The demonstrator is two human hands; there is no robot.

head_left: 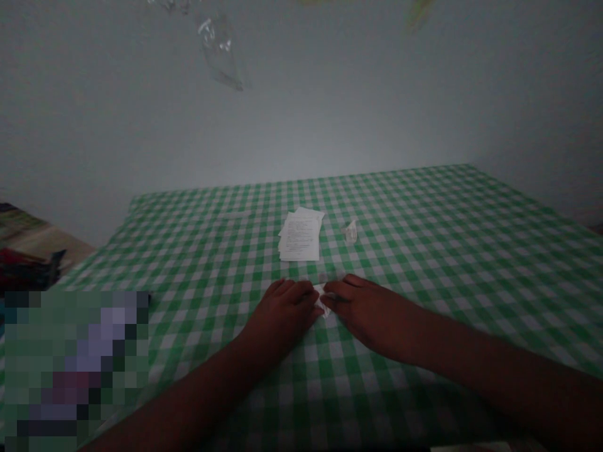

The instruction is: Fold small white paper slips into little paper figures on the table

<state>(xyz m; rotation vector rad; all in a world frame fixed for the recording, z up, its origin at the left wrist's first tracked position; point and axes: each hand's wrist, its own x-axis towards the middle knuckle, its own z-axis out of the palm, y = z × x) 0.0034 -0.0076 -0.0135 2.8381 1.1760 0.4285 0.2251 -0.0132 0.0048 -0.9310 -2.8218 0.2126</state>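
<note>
My left hand [287, 307] and my right hand [365, 311] meet near the middle of the table, their fingertips on a small folded piece of white paper [323, 300]. Much of that piece is hidden by my fingers. Farther away, beyond my hands, lies a stack of printed white sheets [300, 236], slightly fanned at the edges. A small crumpled translucent scrap [350, 231] rests to the right of the stack. Both lie on a green-and-white gingham tablecloth [447, 245].
The tablecloth's far edge runs along a pale wall [301, 113], where a clear plastic piece [219, 53] hangs. A dark red item [28, 270] sits on a surface beyond the table's left corner. A pixelated patch [75, 370] hides the lower left.
</note>
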